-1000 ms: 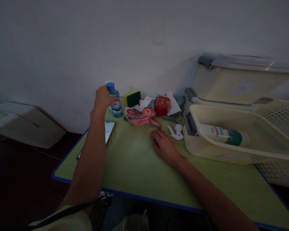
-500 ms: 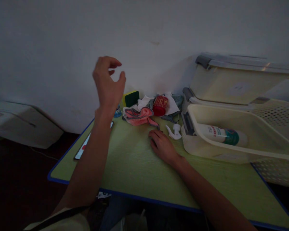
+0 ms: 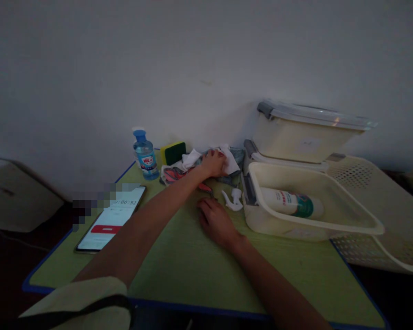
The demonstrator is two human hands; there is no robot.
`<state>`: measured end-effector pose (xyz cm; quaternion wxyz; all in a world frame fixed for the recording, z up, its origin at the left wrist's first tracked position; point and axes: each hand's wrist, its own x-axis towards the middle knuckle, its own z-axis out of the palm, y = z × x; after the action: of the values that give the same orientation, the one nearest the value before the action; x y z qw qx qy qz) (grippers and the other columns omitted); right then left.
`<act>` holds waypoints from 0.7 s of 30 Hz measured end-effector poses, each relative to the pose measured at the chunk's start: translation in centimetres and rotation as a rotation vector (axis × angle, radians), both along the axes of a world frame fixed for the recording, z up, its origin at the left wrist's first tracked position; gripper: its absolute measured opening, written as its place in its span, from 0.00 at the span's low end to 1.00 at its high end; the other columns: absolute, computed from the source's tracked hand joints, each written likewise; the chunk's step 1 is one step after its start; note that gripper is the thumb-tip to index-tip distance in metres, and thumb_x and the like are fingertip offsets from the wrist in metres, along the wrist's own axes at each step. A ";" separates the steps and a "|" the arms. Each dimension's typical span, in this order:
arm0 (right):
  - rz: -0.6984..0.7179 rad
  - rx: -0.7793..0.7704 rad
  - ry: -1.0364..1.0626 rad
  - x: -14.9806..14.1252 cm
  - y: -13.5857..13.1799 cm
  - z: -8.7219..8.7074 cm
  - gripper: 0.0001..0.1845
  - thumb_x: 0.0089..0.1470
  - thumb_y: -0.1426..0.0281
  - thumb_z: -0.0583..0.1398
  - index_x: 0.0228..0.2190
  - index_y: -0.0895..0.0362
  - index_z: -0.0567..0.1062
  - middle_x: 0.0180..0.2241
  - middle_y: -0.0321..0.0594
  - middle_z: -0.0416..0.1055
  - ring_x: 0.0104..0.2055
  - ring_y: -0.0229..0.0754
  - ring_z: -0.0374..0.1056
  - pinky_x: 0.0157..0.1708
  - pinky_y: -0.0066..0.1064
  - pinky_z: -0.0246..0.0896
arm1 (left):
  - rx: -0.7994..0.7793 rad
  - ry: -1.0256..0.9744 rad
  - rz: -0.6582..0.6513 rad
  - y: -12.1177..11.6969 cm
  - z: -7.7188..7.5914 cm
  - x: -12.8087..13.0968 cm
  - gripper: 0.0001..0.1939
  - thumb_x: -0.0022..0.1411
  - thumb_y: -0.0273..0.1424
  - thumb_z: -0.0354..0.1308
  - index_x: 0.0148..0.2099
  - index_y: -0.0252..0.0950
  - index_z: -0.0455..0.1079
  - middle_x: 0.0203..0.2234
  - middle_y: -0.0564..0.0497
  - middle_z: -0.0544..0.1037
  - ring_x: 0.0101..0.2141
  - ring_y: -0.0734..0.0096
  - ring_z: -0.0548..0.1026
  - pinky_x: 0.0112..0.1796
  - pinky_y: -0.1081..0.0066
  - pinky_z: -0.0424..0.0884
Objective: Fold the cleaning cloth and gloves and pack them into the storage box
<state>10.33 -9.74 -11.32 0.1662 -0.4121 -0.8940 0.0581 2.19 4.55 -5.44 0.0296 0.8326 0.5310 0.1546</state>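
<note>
My left hand [image 3: 214, 163] reaches across to the pile of cloths against the wall. Its fingers curl over a red jar [image 3: 221, 154], mostly covered by the hand. Under my left forearm lies a coral-pink cloth [image 3: 174, 174] with dark checked edging. White crumpled cloth [image 3: 192, 158] and a grey-blue cloth [image 3: 238, 157] lie around the jar. On the tabletop rests my right hand [image 3: 218, 223], loosely bent, thumb apart from the fingers, with nothing visible in it. Just beyond it lies a white spray trigger head [image 3: 233, 200].
A blue bottle [image 3: 147, 158] and a yellow-green sponge [image 3: 173, 153] stand at the back left. A lit phone [image 3: 112, 224] lies at left. On the right, a cream bin [image 3: 313, 229] holds a white-and-green bottle [image 3: 292, 203]; a lidded box [image 3: 292, 137] and perforated basket [image 3: 361, 176] are behind.
My left hand has come down from the air above the table onto the red jar. My right hand still rests on the table. The view has shifted, showing more of the blue bottle and phone.
</note>
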 end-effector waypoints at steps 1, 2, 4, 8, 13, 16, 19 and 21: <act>0.002 -0.005 -0.001 0.0 0.0 0.0 0.11 0.53 0.79 0.54 0.39 0.61 0.70 0.43 0.46 0.69 0.45 0.44 0.63 0.48 0.36 0.58 | -0.009 -0.002 0.007 0.3 -0.5 -0.2 0.29 0.49 0.38 0.63 0.53 0.33 0.65 0.54 0.34 0.63 0.55 0.41 0.61 0.50 0.47 0.60; 0.003 -0.012 0.000 0.0 0.0 0.0 0.11 0.53 0.79 0.54 0.39 0.61 0.70 0.43 0.46 0.69 0.46 0.44 0.62 0.48 0.37 0.58 | -0.016 -0.008 0.013 0.7 -0.8 -0.5 0.29 0.50 0.35 0.62 0.54 0.33 0.64 0.54 0.35 0.64 0.55 0.44 0.61 0.51 0.50 0.60; 0.006 -0.023 0.006 0.0 0.0 0.0 0.11 0.53 0.79 0.53 0.38 0.60 0.70 0.43 0.47 0.68 0.46 0.44 0.62 0.49 0.37 0.58 | -0.026 -0.028 0.030 1.4 -1.2 -1.3 0.27 0.53 0.33 0.59 0.55 0.34 0.63 0.51 0.38 0.67 0.53 0.52 0.64 0.52 0.56 0.62; 0.012 -0.033 0.022 0.0 0.0 -0.1 0.10 0.53 0.79 0.52 0.38 0.61 0.70 0.43 0.48 0.68 0.46 0.44 0.62 0.48 0.38 0.58 | -0.024 -0.074 0.098 2.5 -1.1 -3.4 0.22 0.59 0.33 0.50 0.55 0.33 0.62 0.45 0.42 0.73 0.46 0.61 0.70 0.47 0.64 0.66; 0.015 -0.028 0.022 0.0 0.0 0.0 0.10 0.54 0.79 0.52 0.38 0.61 0.70 0.42 0.47 0.68 0.45 0.43 0.63 0.47 0.37 0.59 | 0.028 -0.088 0.170 2.9 -0.3 -4.3 0.17 0.62 0.27 0.43 0.47 0.25 0.67 0.43 0.35 0.73 0.47 0.56 0.69 0.49 0.59 0.64; 0.009 -0.024 0.020 0.0 0.0 0.0 0.12 0.53 0.80 0.52 0.39 0.61 0.70 0.43 0.47 0.68 0.46 0.44 0.63 0.48 0.38 0.59 | 0.061 -0.077 0.121 2.6 0.2 -3.0 0.20 0.58 0.20 0.44 0.53 0.26 0.62 0.51 0.34 0.67 0.54 0.57 0.64 0.52 0.59 0.62; 0.007 -0.020 0.017 0.0 0.0 -0.1 0.12 0.53 0.79 0.52 0.39 0.62 0.70 0.43 0.48 0.69 0.46 0.45 0.63 0.48 0.38 0.59 | 0.060 -0.022 0.004 2.0 0.2 -0.6 0.28 0.56 0.18 0.46 0.60 0.30 0.55 0.60 0.36 0.57 0.59 0.61 0.58 0.55 0.64 0.58; 0.005 -0.016 0.014 0.0 0.1 -0.2 0.12 0.53 0.79 0.52 0.40 0.63 0.71 0.43 0.49 0.69 0.46 0.45 0.63 0.48 0.38 0.59 | 0.037 0.028 -0.076 1.5 -0.3 1.3 0.29 0.57 0.23 0.51 0.61 0.28 0.52 0.61 0.34 0.53 0.61 0.59 0.55 0.56 0.65 0.57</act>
<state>10.34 -9.66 -11.49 0.1692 -0.4109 -0.8932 0.0688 3.46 6.02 -5.74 0.0125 0.8546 0.4966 0.1513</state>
